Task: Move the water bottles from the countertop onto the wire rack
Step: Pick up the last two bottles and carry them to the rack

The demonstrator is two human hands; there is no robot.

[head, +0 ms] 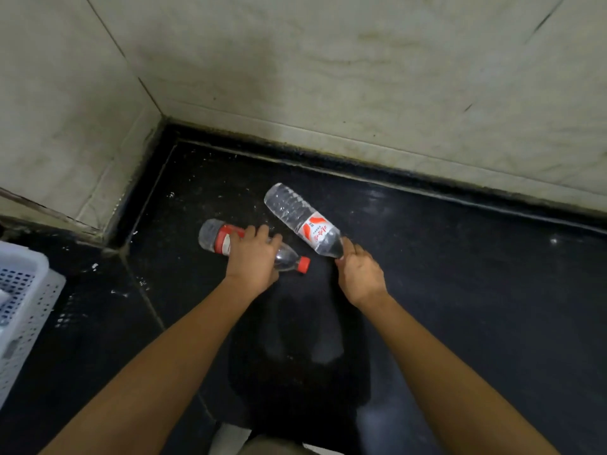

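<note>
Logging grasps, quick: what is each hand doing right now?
Left hand: grips the red-labelled bottle around its middle.
Right hand: grips the white-labelled bottle at its cap end.

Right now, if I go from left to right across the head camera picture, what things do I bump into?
White basket → red-capped bottle gripped by the left hand → second bottle held at its neck by the right hand.

Kitchen corner — dark countertop (460, 290), tiled walls (328, 60)
</note>
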